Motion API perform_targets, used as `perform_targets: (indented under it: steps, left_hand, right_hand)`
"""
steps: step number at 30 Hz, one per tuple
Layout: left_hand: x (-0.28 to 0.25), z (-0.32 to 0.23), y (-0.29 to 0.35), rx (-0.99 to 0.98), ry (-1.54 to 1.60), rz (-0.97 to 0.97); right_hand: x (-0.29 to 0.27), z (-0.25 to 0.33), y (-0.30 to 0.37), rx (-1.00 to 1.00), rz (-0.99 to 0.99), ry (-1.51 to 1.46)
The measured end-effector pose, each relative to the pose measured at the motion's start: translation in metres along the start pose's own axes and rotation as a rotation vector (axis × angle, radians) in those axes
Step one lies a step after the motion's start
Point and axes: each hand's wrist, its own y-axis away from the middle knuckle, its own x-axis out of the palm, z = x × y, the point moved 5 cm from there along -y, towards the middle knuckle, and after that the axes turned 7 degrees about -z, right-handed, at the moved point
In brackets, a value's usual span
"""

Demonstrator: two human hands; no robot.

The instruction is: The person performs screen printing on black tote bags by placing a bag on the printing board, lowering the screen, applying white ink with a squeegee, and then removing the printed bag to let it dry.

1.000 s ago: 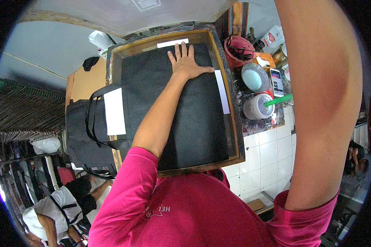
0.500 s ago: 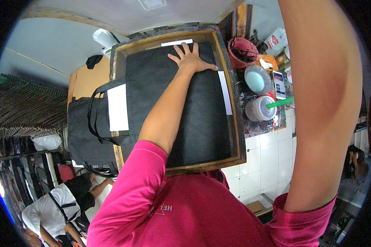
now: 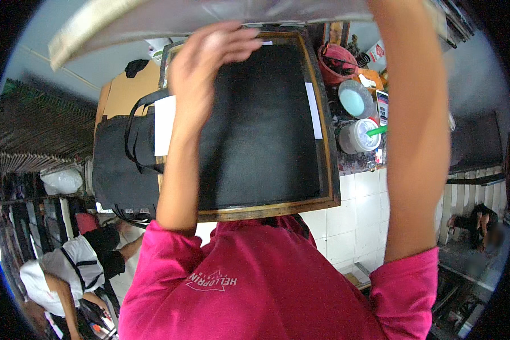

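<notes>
A black fabric bag lies flat on a wood-rimmed board, its handles hanging over the left side. White paper strips edge it, one at the right and a wider one at the left. Above the bag's far left part, my left hand is raised, its fingers stretched out, somewhat blurred and holding nothing. My right forearm reaches up past the top edge, so the right hand is out of sight. Across the top hangs a pale panel with a light frame, tilted up over the board.
Right of the board, a side table carries a red basket, a bowl of pale blue liquid, a white tub with a green handle and a phone. More black bags lie left. Two people are farther off.
My left hand has lifted off the bag and swung left. The framed panel has tilted lower into view. My right forearm has shifted left.
</notes>
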Motion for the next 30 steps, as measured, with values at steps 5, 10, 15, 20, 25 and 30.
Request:
perform_targets:
  steps: [5, 10, 15, 20, 25, 30]
  left_hand:
    - [-0.058, -0.043, 0.170, -0.395, 0.081, -0.098]
    - [-0.065, 0.016, 0.284, -0.958, 0.227, -0.384]
    - [-0.065, 0.032, 0.304, -1.100, 0.546, -0.529]
    - [-0.065, 0.036, 0.309, -1.167, 0.711, -0.631]
    - [-0.063, 0.033, 0.306, -1.229, 0.717, -0.662]
    - [-0.067, 0.036, 0.307, -1.284, 0.636, -0.470]
  right_hand:
    - [0.078, -0.048, 0.132, -0.359, -0.179, -0.107]
    - [0.132, -0.076, 0.211, -0.330, 0.030, -0.155]
    - [0.156, -0.082, 0.249, -0.388, 0.135, -0.117]
    - [0.159, -0.083, 0.259, -0.341, 0.251, -0.098]
    - [0.181, -0.083, 0.262, -0.400, 0.335, -0.034]
    - [0.196, -0.076, 0.271, -0.449, 0.267, 0.047]
